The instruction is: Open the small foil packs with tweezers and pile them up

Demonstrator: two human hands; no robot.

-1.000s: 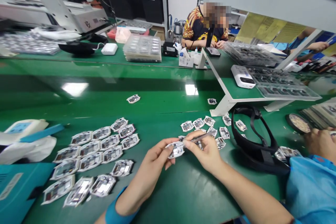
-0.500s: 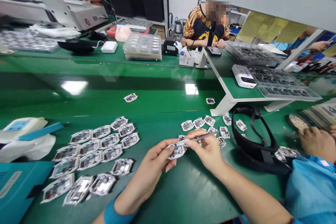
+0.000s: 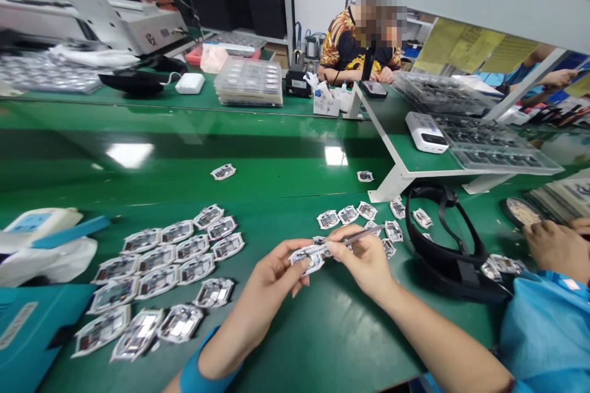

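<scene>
Near the middle of the bench, my left hand (image 3: 271,276) pinches a white watch case (image 3: 308,256) with small electronic parts inside, thumb on its near side. My right hand (image 3: 364,261) is closed on thin grey metal tweezers (image 3: 367,234), whose back end points up and right. Their front end meets the case near my right fingertips; the exact contact is hidden. Left of my hands, several similar open cases (image 3: 159,281) lie in slanting rows. Beyond my right hand is a looser group of cases (image 3: 348,215), partly covered by the hand.
A black head strap (image 3: 461,279) lies on the green bench (image 3: 318,344) to the right, beside a co-worker's hand (image 3: 555,252). A white-legged shelf (image 3: 391,181) carries a white device (image 3: 426,132) and clear trays (image 3: 502,156). Another person (image 3: 343,43) sits opposite. A teal box (image 3: 41,331) stands at left.
The watch case has turned slightly in my left fingers, and my left thumb has shifted over its near edge. My right hand keeps the tweezers at the case.
</scene>
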